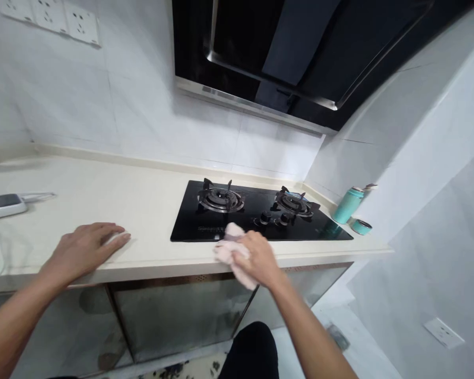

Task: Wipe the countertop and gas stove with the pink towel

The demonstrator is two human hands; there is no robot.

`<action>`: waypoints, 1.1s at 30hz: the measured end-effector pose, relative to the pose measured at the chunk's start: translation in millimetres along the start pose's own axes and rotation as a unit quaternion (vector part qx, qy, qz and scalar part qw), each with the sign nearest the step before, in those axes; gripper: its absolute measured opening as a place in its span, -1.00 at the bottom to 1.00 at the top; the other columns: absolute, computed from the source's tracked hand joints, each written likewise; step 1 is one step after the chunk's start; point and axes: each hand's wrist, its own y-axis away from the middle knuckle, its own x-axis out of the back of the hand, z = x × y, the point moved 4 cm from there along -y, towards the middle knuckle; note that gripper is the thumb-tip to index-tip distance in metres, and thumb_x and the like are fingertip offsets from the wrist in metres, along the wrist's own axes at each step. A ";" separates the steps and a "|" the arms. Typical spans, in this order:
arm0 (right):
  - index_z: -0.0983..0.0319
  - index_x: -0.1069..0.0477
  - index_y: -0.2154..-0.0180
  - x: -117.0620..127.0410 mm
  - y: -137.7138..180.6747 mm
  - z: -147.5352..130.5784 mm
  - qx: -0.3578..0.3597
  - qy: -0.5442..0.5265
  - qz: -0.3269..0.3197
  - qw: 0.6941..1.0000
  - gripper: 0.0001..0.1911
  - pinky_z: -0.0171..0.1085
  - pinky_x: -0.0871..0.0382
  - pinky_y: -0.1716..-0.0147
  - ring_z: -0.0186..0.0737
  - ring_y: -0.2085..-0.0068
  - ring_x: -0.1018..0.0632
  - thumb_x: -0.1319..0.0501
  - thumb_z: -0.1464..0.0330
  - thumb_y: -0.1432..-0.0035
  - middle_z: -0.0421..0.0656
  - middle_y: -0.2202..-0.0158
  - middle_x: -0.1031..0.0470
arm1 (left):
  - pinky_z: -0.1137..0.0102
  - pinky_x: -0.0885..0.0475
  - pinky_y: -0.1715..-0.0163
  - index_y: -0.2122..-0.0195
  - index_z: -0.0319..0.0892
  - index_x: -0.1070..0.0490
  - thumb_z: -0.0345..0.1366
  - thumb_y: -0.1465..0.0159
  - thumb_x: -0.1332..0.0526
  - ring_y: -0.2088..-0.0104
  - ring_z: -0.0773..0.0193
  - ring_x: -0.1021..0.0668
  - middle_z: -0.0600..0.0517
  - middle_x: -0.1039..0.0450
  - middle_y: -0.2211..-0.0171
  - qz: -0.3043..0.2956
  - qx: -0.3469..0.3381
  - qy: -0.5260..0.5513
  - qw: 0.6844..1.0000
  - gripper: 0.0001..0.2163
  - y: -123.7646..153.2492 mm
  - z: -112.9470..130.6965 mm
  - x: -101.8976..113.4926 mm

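My right hand (256, 255) is closed around a crumpled pale pink cloth (231, 250) at the front edge of the black gas stove (253, 231). Part of the cloth lies against the stove's front rim and part hangs over the counter edge. On the cream countertop (150, 210), left of the stove, rests my left hand (87, 243), palm down with thumb and fingers apart. A small pale patch shows between its thumb and forefinger; whether it is a thing or just the counter, I cannot make out.
Two burners with pan supports (221, 199) and two knobs (265, 217) rise from the stove. A teal bottle (348, 205) and a teal cup (361, 227) stand at the right end. A white power strip (3, 206) with cable lies far left. Overhead hangs a black range hood (256, 68).
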 end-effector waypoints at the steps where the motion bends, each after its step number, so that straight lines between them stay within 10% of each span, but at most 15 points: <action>1: 0.16 -0.52 0.01 13.1 15.1 28.5 -0.031 0.019 0.017 0.999 -0.74 -0.12 -0.30 0.08 -0.07 0.11 -0.42 -0.18 0.23 -0.35 -0.09 0.13 -0.47 | 0.22 -0.35 -0.08 -0.09 -0.05 -0.58 0.15 -0.39 0.10 -0.22 -0.05 -0.49 0.02 -0.54 -0.23 0.000 0.003 -0.004 1.000 -0.41 -2.0 -1.8 -2.6; 7: 0.17 -0.56 0.09 96.4 114.1 168.1 -0.271 0.211 -0.044 0.938 -0.73 -0.12 -0.33 0.06 0.04 -0.01 -0.49 -0.13 0.28 -0.31 0.04 0.02 -0.53 | 0.24 -0.29 -0.08 -0.07 -0.02 -0.57 0.18 -0.35 0.12 -0.20 0.01 -0.49 0.08 -0.55 -0.20 0.026 0.000 -0.008 1.000 -0.39 -5.6 -5.4 -11.9; 13: 0.09 -0.55 0.01 161.7 191.8 217.5 -0.460 0.188 -0.082 0.864 -0.52 -0.10 -0.38 0.22 0.05 0.12 -0.59 0.00 0.00 -0.35 -0.03 0.07 -0.59 | 0.26 -0.27 0.00 -0.07 -0.03 -0.56 0.34 -0.30 0.16 -0.13 0.02 -0.52 0.06 -0.58 -0.15 0.050 -0.023 -0.028 0.998 -0.27 -9.0 -14.4 -19.6; 18: 0.10 -0.45 -0.22 175.7 166.8 246.4 -0.474 0.191 0.055 0.858 -0.31 -0.03 -0.43 0.07 0.15 -0.05 -0.57 0.05 -0.13 -0.33 0.08 -0.11 -0.52 | 0.27 -0.27 0.01 -0.06 -0.05 -0.56 0.36 -0.28 0.17 -0.10 0.03 -0.52 0.05 -0.60 -0.11 0.053 -0.021 -0.030 0.998 -0.25 -8.3 -15.0 -18.2; 22: 0.19 -0.33 -0.35 138.6 121.3 266.8 -0.534 0.204 0.008 0.821 -0.28 0.10 -0.36 -0.13 0.26 -0.23 -0.46 0.05 -0.04 -0.36 0.22 -0.24 -0.40 | 0.25 -0.29 -0.04 -0.03 -0.02 -0.56 0.27 -0.31 0.13 -0.12 0.03 -0.51 0.08 -0.58 -0.13 0.033 -0.002 -0.027 0.999 -0.35 -5.3 -6.3 -12.5; 27: 0.25 -0.36 -0.30 91.1 85.6 226.7 -0.497 0.245 -0.040 0.832 -0.31 0.18 -0.31 -0.12 0.39 -0.22 -0.42 0.05 -0.01 -0.37 0.28 -0.18 -0.37 | 0.12 -0.30 -0.12 -0.09 -0.05 -0.56 0.20 -0.36 0.08 -0.19 -0.09 -0.45 -0.04 -0.51 -0.22 0.015 0.012 -0.006 1.000 -0.40 1.0 7.9 -5.8; 33: 0.23 -0.44 -0.21 32.6 34.2 84.4 -0.266 0.276 -0.062 0.921 -0.44 -0.02 -0.37 -0.01 0.14 0.03 -0.53 0.01 0.06 -0.42 0.12 0.04 -0.44 | -0.02 -0.28 -0.20 -0.11 -0.10 -0.56 0.21 -0.38 0.04 -0.20 -0.15 -0.45 -0.11 -0.51 -0.21 0.035 0.017 0.069 0.997 -0.39 16.1 23.8 6.1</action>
